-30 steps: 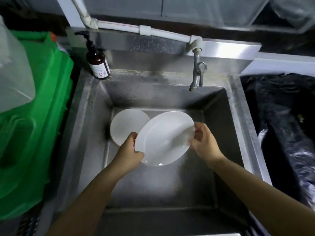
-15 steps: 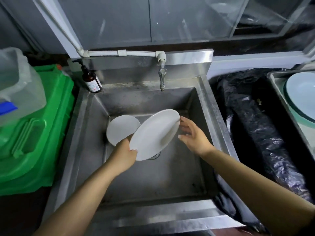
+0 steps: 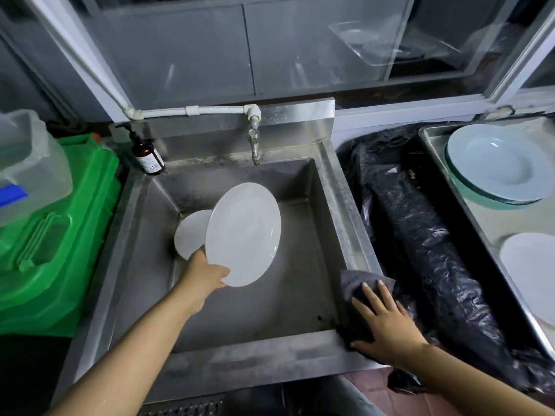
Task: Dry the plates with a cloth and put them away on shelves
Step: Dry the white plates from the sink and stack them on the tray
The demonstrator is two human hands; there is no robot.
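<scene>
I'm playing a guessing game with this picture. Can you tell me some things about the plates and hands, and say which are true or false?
1. The left hand holds the oval plate over the sink. True.
2. The right hand also holds that plate. False: it rests on the grey cloth at the sink's right rim.
3. A round plate stands in the sink. True.
4. Water pours from the tap. False: no stream shows.
5. The soap bottle lies inside the sink. False: it stands upright at the back left corner.
</scene>
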